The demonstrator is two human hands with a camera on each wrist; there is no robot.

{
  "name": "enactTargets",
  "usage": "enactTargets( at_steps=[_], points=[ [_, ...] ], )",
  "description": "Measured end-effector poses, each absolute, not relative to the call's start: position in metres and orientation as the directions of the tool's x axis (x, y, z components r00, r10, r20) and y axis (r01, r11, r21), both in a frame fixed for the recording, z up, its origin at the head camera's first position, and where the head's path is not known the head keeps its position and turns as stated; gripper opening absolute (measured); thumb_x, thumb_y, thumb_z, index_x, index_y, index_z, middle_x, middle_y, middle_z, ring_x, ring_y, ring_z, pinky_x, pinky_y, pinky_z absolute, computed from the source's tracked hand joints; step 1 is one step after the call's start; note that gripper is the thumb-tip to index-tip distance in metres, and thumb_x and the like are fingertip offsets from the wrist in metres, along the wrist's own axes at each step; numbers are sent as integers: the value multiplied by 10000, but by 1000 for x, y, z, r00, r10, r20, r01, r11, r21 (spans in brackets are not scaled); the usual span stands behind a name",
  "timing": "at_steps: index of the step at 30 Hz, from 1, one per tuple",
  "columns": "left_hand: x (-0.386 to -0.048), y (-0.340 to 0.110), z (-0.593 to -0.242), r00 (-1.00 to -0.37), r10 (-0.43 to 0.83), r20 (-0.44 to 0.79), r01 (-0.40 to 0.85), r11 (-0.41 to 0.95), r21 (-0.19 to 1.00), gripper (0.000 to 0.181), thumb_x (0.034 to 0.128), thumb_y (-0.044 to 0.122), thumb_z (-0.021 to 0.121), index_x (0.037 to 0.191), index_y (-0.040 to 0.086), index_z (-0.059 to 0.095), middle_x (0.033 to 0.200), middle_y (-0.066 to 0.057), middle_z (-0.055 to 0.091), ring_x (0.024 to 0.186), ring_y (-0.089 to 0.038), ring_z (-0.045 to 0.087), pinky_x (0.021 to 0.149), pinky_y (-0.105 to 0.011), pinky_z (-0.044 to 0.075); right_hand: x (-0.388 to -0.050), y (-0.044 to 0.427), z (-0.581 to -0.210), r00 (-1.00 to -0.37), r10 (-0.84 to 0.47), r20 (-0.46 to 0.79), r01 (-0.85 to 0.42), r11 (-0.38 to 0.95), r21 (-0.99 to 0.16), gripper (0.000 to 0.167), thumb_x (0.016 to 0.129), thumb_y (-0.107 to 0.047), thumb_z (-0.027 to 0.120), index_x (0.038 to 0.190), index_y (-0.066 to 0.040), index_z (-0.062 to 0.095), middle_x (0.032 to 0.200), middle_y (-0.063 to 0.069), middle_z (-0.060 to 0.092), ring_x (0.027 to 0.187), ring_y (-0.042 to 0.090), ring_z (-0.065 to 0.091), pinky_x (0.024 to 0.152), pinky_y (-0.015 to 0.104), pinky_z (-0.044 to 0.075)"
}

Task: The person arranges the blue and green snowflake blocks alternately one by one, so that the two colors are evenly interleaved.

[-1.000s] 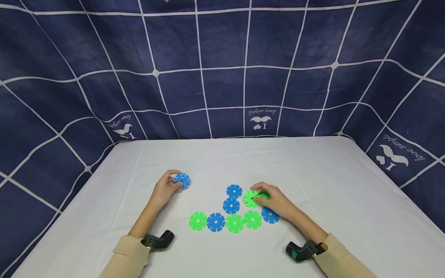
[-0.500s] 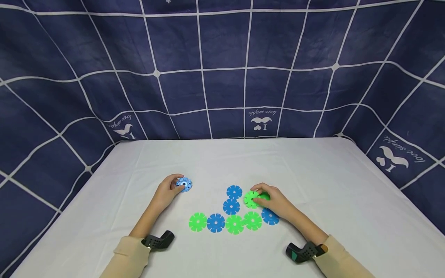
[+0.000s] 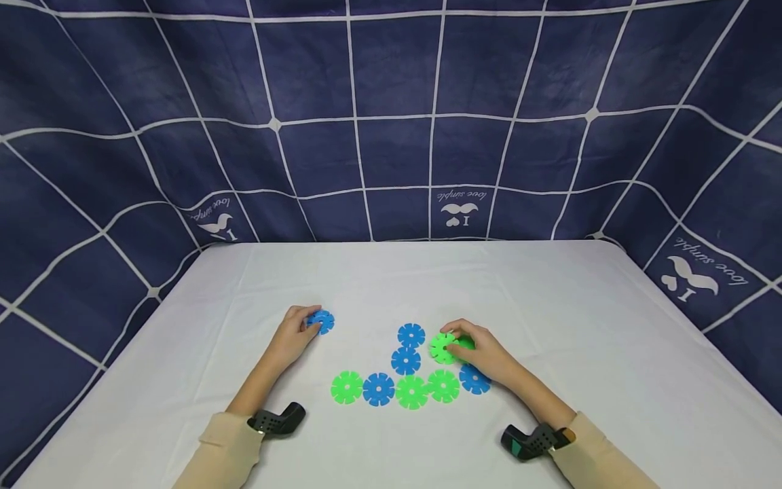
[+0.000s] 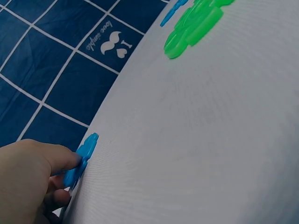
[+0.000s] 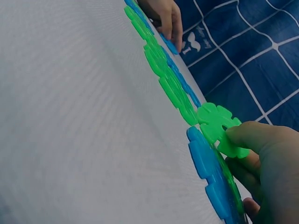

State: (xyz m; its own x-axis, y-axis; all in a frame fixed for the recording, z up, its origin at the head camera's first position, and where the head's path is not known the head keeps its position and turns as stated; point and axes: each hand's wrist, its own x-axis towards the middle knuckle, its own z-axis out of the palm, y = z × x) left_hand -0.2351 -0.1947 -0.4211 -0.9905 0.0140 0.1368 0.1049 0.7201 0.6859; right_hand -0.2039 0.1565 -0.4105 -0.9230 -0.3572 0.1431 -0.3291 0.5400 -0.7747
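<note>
At the left of the head view, my left hand pinches a blue snowflake disc by its near edge, thumb on top. In the left wrist view that blue disc is tilted close to the table. My right hand holds a green snowflake disc between thumb and fingers; in the right wrist view this green disc stands tilted. Another green disc shows partly behind my right fingers. A blue disc lies just below that hand.
Two blue discs, a far one and a nearer one, lie between the hands. In front runs a row: green disc, blue disc, then two green discs. White cloth covers the table; a navy checked curtain surrounds it.
My left hand has lowered slightly toward me with the blue disc, whose tilt has changed. The right hand and the discs on the table stay where they were.
</note>
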Motion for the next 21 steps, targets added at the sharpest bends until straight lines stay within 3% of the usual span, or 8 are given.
enactTargets(
  at_steps=[3, 7, 15, 21],
  points=[
    [-234, -195, -421, -993, 21, 116, 96, 720, 687, 393, 887, 134, 528, 1250, -14, 511, 1190, -196, 459, 1010, -301, 487, 869, -406, 395, -196, 153, -398, -928, -347, 135, -313, 534, -786, 254, 856, -70, 589, 1108, -51, 575, 919, 60, 597, 894, 154, 517, 861, 371, 399],
    [-232, -196, -422, -996, 35, 88, 86, 721, 688, 401, 895, 144, 513, 1260, -21, 498, 1231, -210, 425, 1165, -361, 440, 990, -495, 340, -192, 151, -391, -936, -330, 122, -286, 514, -809, 247, 855, -51, 579, 1102, -38, 572, 902, 61, 577, 884, 142, 499, 869, 379, 387],
    [-232, -195, -418, -997, 40, 68, 74, 753, 654, 490, 898, 252, 536, 1299, -17, 454, 1261, -221, 420, 1157, -375, 456, 970, -509, 360, -204, 158, -417, -939, -313, 143, -278, 443, -852, 250, 862, -123, 595, 1111, -115, 571, 938, 38, 584, 923, 153, 516, 882, 395, 385],
    [-232, -198, -416, -996, 62, 69, 92, 752, 653, 568, 851, 288, 602, 1307, -13, 446, 1261, -207, 410, 1144, -360, 455, 970, -504, 362, -206, 158, -414, -950, -280, 137, -257, 451, -855, 252, 856, -104, 592, 1107, -109, 566, 940, 49, 577, 945, 182, 523, 892, 417, 389]
  ],
)
